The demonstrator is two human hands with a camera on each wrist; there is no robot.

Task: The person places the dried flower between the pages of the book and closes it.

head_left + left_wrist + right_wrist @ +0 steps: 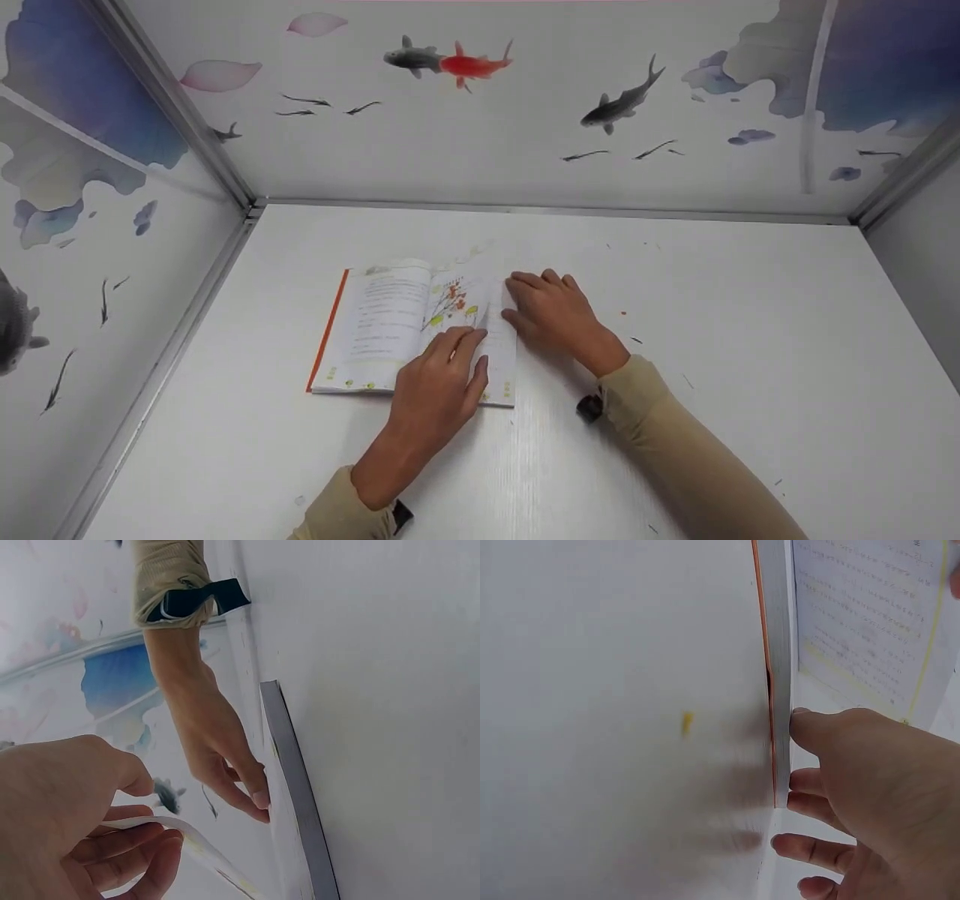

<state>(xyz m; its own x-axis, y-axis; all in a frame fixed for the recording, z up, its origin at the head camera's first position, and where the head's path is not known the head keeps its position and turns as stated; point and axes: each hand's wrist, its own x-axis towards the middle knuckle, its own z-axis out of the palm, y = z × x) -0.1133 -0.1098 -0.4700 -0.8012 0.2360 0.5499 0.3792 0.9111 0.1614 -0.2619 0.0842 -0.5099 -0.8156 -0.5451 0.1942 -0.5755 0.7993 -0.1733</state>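
An open book point(390, 315) with a red-orange cover edge lies on the white table. Its left page carries printed text; a drawing of a branch with red and yellow spots fills the upper right side. Over the lower right side, my left hand point(439, 375) holds a lifted page point(199, 840) between its fingers, and the page curves upward. The same raised page, with lines of text, shows in the right wrist view. At the book's right edge rests my right hand point(555, 311), thumb and fingertips touching the page block point(781, 690) near its corner.
The table point(750, 360) has small dark scraps and one red speck point(623, 313) to the right of the book. Walls with painted fish point(619, 105) enclose the back and left. A black band point(589, 408) sits at the right sleeve.
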